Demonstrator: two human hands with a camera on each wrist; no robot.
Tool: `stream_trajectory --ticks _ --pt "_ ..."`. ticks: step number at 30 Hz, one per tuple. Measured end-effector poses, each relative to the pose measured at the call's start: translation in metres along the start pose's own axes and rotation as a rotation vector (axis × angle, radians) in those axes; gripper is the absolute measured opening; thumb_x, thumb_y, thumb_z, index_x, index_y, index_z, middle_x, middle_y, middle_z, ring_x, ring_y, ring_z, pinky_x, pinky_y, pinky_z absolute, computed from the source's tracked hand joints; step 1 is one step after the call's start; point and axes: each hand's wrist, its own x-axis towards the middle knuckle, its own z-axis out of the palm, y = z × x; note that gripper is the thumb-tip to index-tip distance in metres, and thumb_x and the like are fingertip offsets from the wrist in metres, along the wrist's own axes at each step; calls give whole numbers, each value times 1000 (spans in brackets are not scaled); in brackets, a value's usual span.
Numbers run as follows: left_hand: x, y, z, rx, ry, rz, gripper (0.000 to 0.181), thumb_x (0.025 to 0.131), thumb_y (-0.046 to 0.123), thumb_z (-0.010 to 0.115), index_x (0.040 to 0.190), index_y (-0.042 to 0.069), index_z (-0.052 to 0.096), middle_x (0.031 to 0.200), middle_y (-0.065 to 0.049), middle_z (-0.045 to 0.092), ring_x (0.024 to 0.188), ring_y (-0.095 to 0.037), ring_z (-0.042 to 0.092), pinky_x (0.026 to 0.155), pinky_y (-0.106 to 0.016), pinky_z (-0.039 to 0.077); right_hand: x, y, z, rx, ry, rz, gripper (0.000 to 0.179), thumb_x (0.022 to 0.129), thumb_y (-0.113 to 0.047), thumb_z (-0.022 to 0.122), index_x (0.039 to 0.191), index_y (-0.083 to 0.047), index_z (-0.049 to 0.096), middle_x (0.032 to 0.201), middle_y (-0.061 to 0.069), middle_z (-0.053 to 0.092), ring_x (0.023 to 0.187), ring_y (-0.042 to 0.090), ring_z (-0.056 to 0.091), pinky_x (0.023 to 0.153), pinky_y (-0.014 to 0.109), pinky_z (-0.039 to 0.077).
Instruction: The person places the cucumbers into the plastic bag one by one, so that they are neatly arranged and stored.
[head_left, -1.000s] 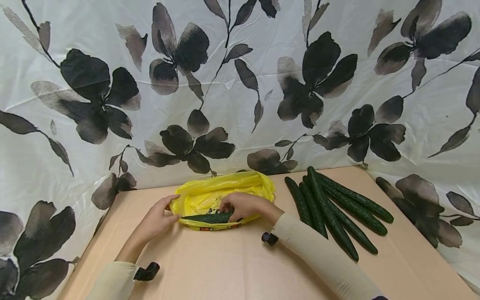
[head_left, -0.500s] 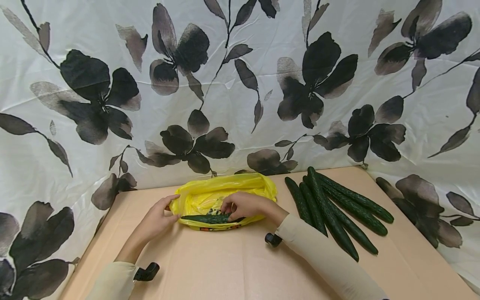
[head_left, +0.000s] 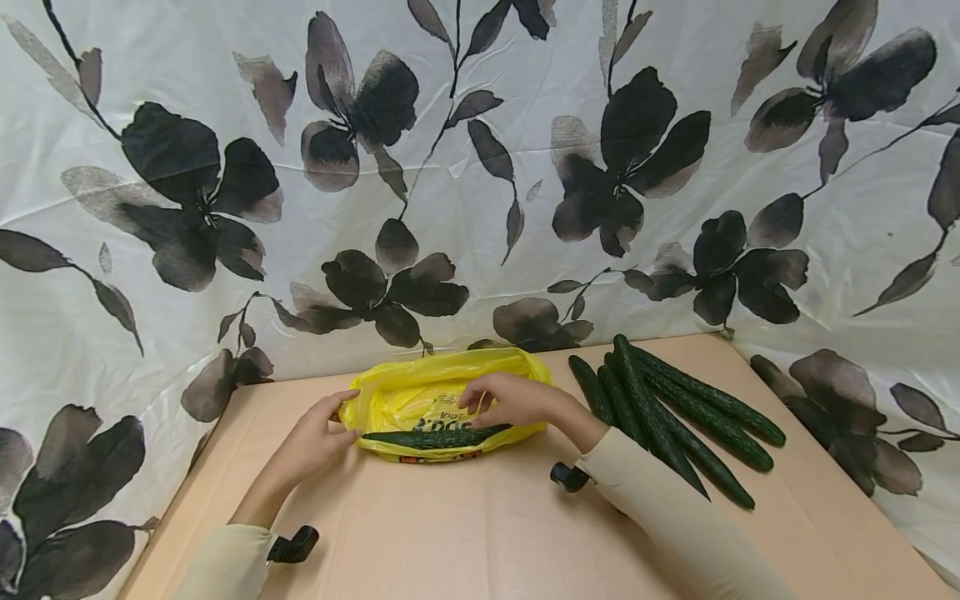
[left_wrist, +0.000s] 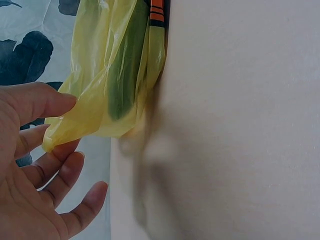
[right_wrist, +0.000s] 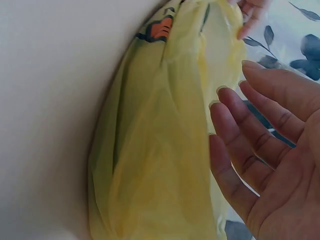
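Observation:
A yellow plastic bag [head_left: 450, 363] lies with its mouth spread wide in the head view. Inside, along its near side, rests one dark green cucumber [head_left: 435, 438]; its end shows through the thin plastic [left_wrist: 122, 95] in the left wrist view. My left hand [head_left: 318, 446] pinches the bag's left edge between thumb and fingers. Over the bag's right part, my right hand [head_left: 517, 402] is off the cucumber, its fingers loosely bent and holding nothing. The right wrist view shows those fingers [right_wrist: 235, 125] beside the bag's opening.
Several cucumbers [head_left: 667, 417] lie fanned out on the table [head_left: 420, 533] to the right of the bag, partly behind the right sleeve [head_left: 660, 508]. A flower-printed cloth [head_left: 480, 192] hangs behind the table.
My right hand has let go of the cucumber and moved right and slightly up. The cucumber stays in the bag, now fully uncovered by the fingers. My left hand keeps its hold.

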Motion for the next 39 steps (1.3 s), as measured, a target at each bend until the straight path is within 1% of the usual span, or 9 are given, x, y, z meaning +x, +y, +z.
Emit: stream_trajectory --ticks 4,10,14,17,21,26,31,37,39 --pt "0 -2 0 3 -3 -6 65 89 8 74 147 0 48 118 -17 60 106 -32 56 92 -50 44 -11 -1 -7 -3 23 -5 29 95 -13 71 123 -9 67 119 11 69 102 18 64 89 29 53" --pt "-1 -3 -1 1 -12 -8 65 89 8 73 148 0 47 120 -17 59 107 -32 55 93 -52 44 -30 0 -16 -38 69 7 30 95 -14 71 125 -12 67 117 10 69 100 16 65 90 32 53" --pt "-2 -2 -1 -3 -14 -14 64 90 8 73 148 0 47 119 -17 59 107 -32 55 93 -52 44 -42 1 -23 -24 92 28 30 96 -13 69 125 -12 66 115 9 69 99 15 65 89 32 54" --pt "-2 -1 -2 -6 -13 -15 64 90 7 73 148 0 47 118 -16 59 107 -32 55 93 -51 44 -52 4 -27 -16 113 48 30 96 -15 69 126 -13 66 112 6 69 98 14 65 87 31 54" --pt "-2 0 -2 -8 -10 -9 63 90 7 73 147 -1 47 117 -17 60 106 -31 56 92 -50 44 -65 9 -31 -15 142 54 32 96 -18 70 127 -12 65 110 3 68 97 14 65 88 32 54" --pt "-2 0 -2 -11 -15 -16 64 90 8 73 148 0 47 117 -17 59 106 -31 55 93 -52 44 -81 15 -37 -1 167 79 37 96 -18 70 130 -7 63 112 9 68 98 16 65 90 36 55" --pt "0 0 -2 -11 -10 -20 65 90 8 74 148 0 47 118 -17 60 106 -31 56 92 -51 44 -94 28 -42 6 182 92 42 96 -18 71 133 -2 61 112 7 68 99 17 64 86 33 55" --pt "1 0 -1 -11 3 -10 64 89 8 74 147 0 48 118 -16 60 106 -30 56 91 -49 45 -110 38 -47 -2 211 82 39 96 -13 69 132 -1 60 111 9 68 96 18 64 84 34 55" --pt "1 0 0 -16 5 -8 64 89 8 74 147 0 48 117 -16 60 106 -31 56 91 -51 45 -115 42 -49 -12 222 87 37 96 -9 68 132 -2 61 109 8 68 95 17 63 82 34 55"
